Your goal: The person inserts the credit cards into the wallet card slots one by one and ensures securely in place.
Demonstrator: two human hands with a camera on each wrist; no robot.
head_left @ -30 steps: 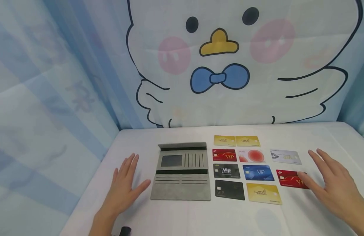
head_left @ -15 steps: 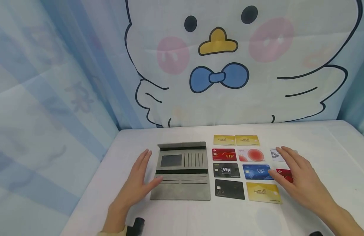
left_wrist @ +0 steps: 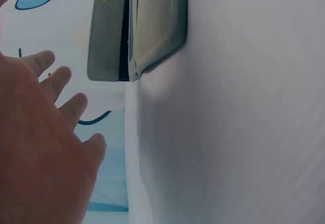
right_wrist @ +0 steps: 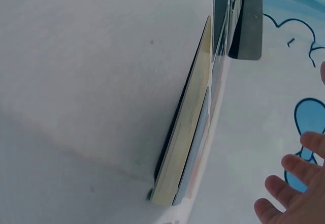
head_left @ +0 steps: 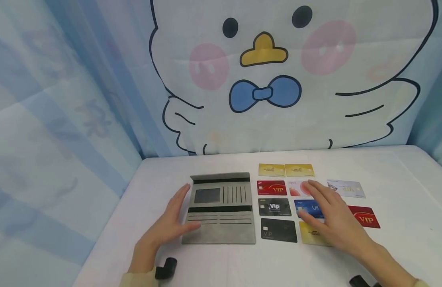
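Note:
A grey card wallet (head_left: pixel 221 236) lies spread open on the white table, its slots and dark window panel facing up. My left hand (head_left: pixel 166 228) is at its left edge with fingers extended, the thumb overlapping the wallet's lower left part in the head view. Over the right-hand cards hovers my right hand (head_left: pixel 339 223), fingers spread and holding nothing. It partly covers a blue VIP card (head_left: pixel 307 207), a gold card (head_left: pixel 310 236) and a white card with a red circle (head_left: pixel 296 189). The left wrist view shows the wallet's raised flap (left_wrist: pixel 107 36) beyond the fingers.
Left of those lie a black card (head_left: pixel 278 230), a dark Vip card (head_left: pixel 283 207) and a red VIP card (head_left: pixel 265 187). Two gold cards (head_left: pixel 272 170) are behind. A silver card (head_left: pixel 350 189) and another red card (head_left: pixel 366 216) lie to the right. A cartoon-printed curtain (head_left: pixel 264 131) hangs behind.
My right hand has moved left from the right-side red card to above the blue and gold cards. My left hand has shifted right to the wallet's edge. The cards and wallet stay put.

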